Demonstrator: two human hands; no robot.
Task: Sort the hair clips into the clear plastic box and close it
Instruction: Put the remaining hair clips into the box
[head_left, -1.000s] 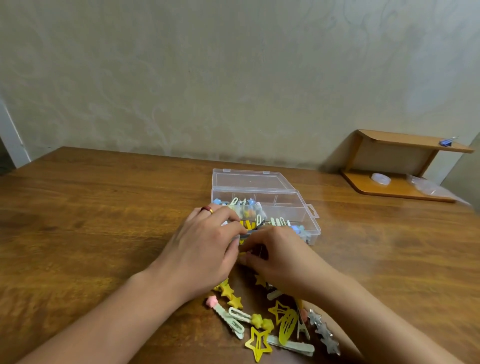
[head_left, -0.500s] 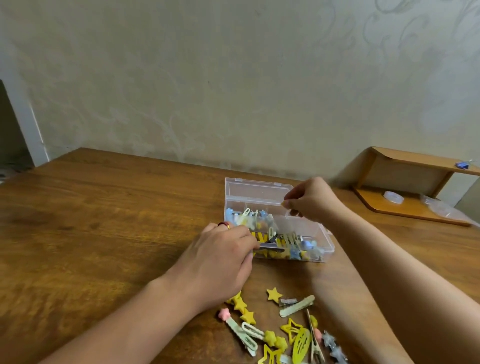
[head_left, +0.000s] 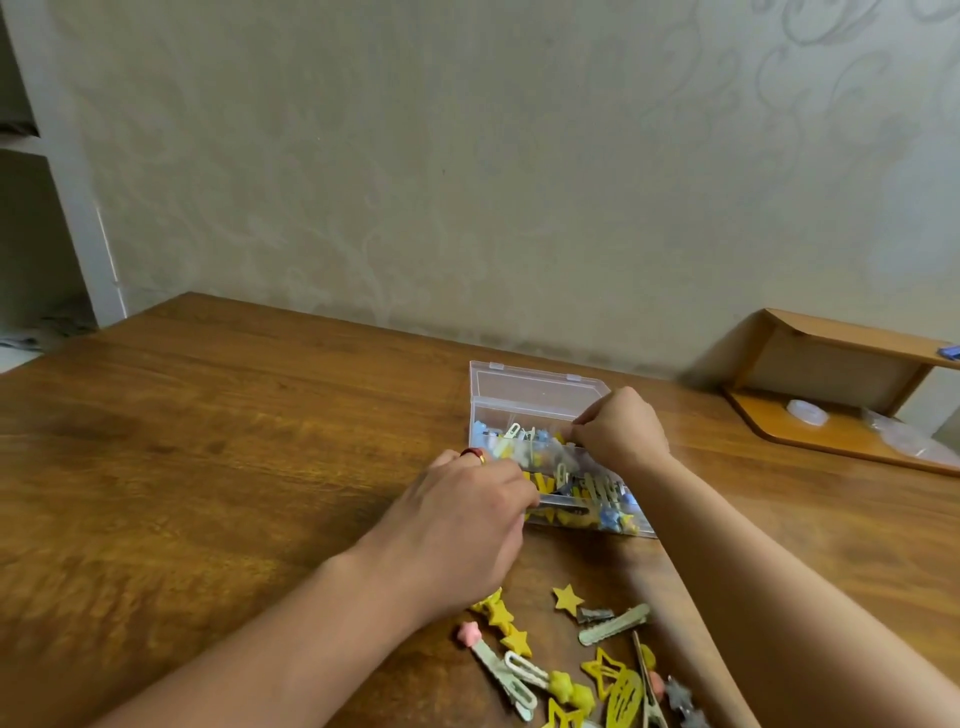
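Sorting is partly done, as it can be judged: the clear plastic box (head_left: 550, 452) already holds many hair clips in blue, yellow and pale green, while a loose pile of hair clips (head_left: 582, 665) is left on the tabletop (head_left: 208, 467) near its front edge. These clips have to be moved, and the lid (head_left: 535, 382) is not yet closed.

The box is placed on the far right part of the tabletop, not far from the back edge. Its long axis is turned a little, so it runs from the far left to the near right. The lid is opened away from the person and is leaned toward the wall.

The left hand (head_left: 462, 525) is rested at the near left side of the box with its fingers curled; a thin dark clip seems to be held at its fingertips, but this cannot be told for sure. The right hand (head_left: 621, 428) is held over the middle of the box, and something small is pinched between thumb and fingers, probably a clip, though it is too blurred to be named.

In the loose pile, the long clips are pointed in different directions, so no common axis is seen. A small wooden shelf (head_left: 841, 384) is stood at the far right corner.
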